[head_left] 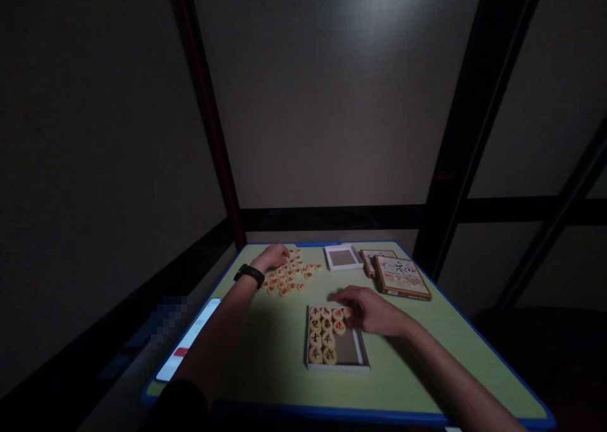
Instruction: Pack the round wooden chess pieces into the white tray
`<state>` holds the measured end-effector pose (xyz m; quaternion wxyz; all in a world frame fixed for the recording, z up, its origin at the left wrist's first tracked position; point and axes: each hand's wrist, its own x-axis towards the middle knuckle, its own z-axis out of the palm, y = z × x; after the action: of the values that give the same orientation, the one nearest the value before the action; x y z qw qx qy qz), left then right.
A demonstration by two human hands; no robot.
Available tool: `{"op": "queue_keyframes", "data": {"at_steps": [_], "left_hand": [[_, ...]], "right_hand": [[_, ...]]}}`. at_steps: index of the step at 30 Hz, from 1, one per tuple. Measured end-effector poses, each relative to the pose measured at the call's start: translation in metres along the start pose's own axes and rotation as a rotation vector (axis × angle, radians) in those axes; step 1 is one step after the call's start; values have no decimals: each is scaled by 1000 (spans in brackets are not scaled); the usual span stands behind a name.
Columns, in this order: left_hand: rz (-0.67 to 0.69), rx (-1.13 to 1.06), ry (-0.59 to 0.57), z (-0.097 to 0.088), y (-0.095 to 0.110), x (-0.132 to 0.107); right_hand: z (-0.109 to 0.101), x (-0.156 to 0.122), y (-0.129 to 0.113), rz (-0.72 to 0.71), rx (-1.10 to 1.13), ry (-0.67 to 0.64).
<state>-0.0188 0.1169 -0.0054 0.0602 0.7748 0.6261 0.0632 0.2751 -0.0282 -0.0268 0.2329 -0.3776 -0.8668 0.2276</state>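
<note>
Over at the table's far left, my left hand (271, 257) reaches among loose xiangqi pieces (283, 284), its fingers bent down and closed around a piece at the pile's edge; the fingertips are partly hidden. My right hand (368, 309) hovers at the upper right corner of a shallow open box (349, 353). Its index finger and thumb are apart, with a xiangqi piece (348, 313) lying under them at the end of the top row. Black-marked pieces (328, 339) fill the box's two left columns, and two red-marked pieces (338, 321) lie beside them.
A second shallow box (343, 259) stands at the table's back. To its right lie two printed box lids (402, 277), one overlapping the other. A lit phone (190, 340) rests along the left edge. The green table (279, 375) has a blue rim, with walls behind and left.
</note>
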Motion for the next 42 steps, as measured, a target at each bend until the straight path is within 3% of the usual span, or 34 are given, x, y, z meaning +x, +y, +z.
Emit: {"op": "queue_keyframes", "data": {"at_steps": [5,10,19,29,35,42], "left_hand": [[-87,29,108,-8,-11,2],[-104,52,82,-11,-15,-1],[-146,100,47,1,4,-2],[-207,142,46,0,10,-2],[-215,130,119,-8,17,-9],[-126,101,222,-18,37,-20]], "right_hand": [[0,-1,3,59,-15,18],[-1,0,0,7,-13,2],[-3,-1,-6,-4,-2,-12],[0,-3,-5,-47,-5,-8],[-4,-6,-10,-22,76,-95],[7,-2,-8,-35,88,-53]]}}
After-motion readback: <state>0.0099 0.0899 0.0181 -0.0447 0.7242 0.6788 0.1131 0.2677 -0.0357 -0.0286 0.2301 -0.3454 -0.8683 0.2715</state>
